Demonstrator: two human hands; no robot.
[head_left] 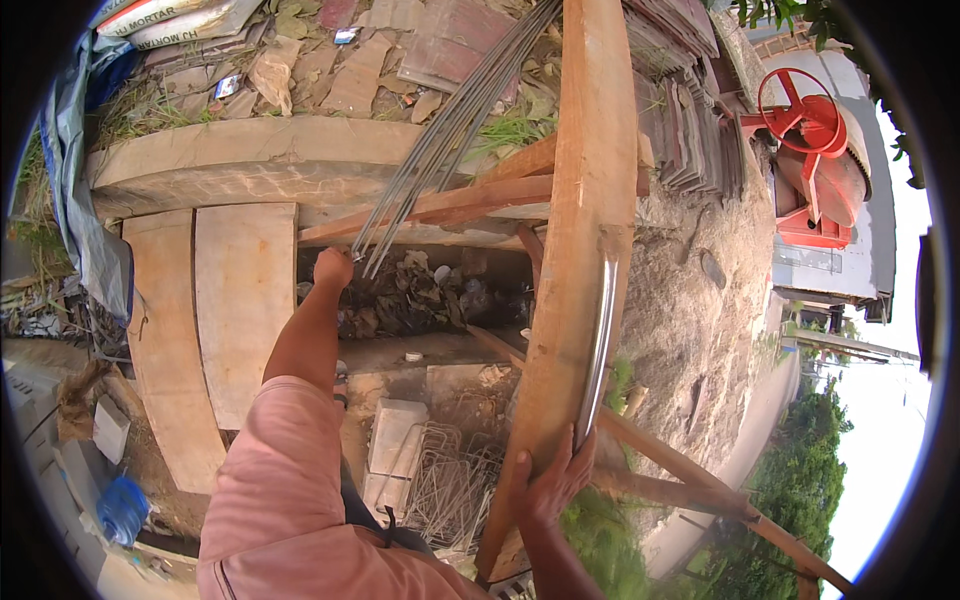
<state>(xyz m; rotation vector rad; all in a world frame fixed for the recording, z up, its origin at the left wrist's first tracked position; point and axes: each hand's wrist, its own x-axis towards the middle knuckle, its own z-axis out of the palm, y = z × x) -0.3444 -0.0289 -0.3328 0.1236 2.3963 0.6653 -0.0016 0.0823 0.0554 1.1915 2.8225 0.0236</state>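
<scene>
My left hand [334, 268] is reached out over a debris-filled trench. Its fingers are closed beside the near ends of a bundle of thin steel rods [425, 160]; a small shiny bit shows at the fingertips, but what it is I cannot make out. My right hand [556, 482] lies against a long wooden beam [575, 190], thumb and fingers stretched out. Its fingertips touch the lower end of a shiny metal pipe [602, 335] that lies along the beam.
Two boards [245, 310] cover part of the trench at left. Bent wire stirrups [450, 480] and a concrete block [395, 445] lie below. Wooden braces [690, 465] cross at lower right. Stacked tiles [695, 135] and a red mixer [815, 150] stand at right.
</scene>
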